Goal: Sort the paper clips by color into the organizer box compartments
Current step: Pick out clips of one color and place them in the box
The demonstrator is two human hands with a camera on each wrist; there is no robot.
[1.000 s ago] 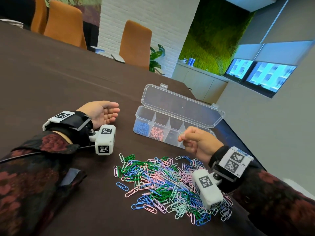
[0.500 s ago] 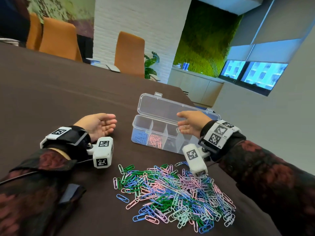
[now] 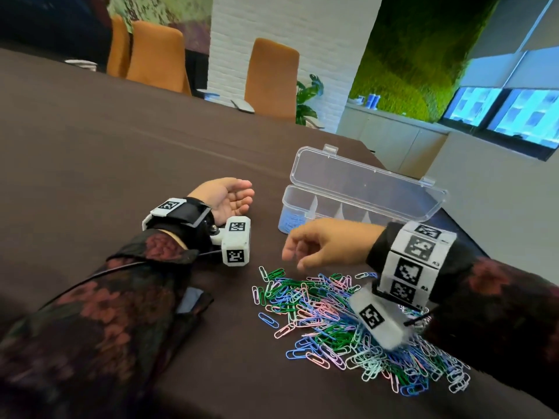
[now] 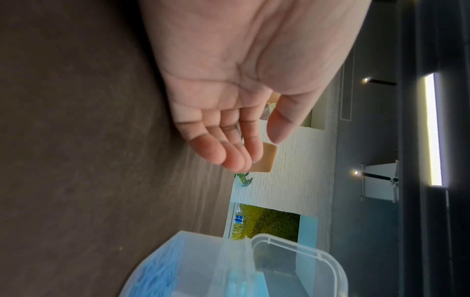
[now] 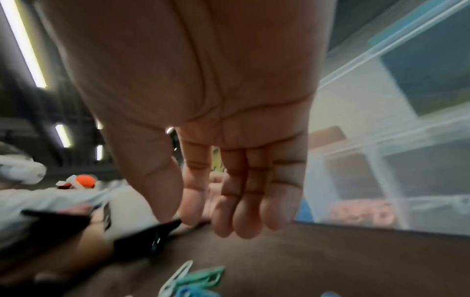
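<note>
A heap of mixed paper clips point(image 3: 348, 322), green, blue, pink, lilac and pale mint, lies on the dark table. Behind it stands the clear organizer box point(image 3: 357, 207) with its lid folded back. Blue clips point(image 3: 292, 222) fill its leftmost compartment, and pink clips point(image 5: 361, 213) lie in the one beside it. My right hand point(image 3: 305, 252) hovers over the heap's far left corner, in front of the box, fingers relaxed and pointing down, holding nothing. My left hand point(image 3: 230, 196) rests on the table left of the box, palm turned inward, empty.
Orange chairs point(image 3: 272, 77) stand along the far side of the table point(image 3: 121, 152). The table's right edge runs just past the box and the heap. A green and a mint clip point(image 5: 193, 277) lie just below my right fingers.
My right hand pinched a clip near the box, reached over the compartments with fingers spread, and has now come back left and down over the heap, empty. The left hand stayed put.
</note>
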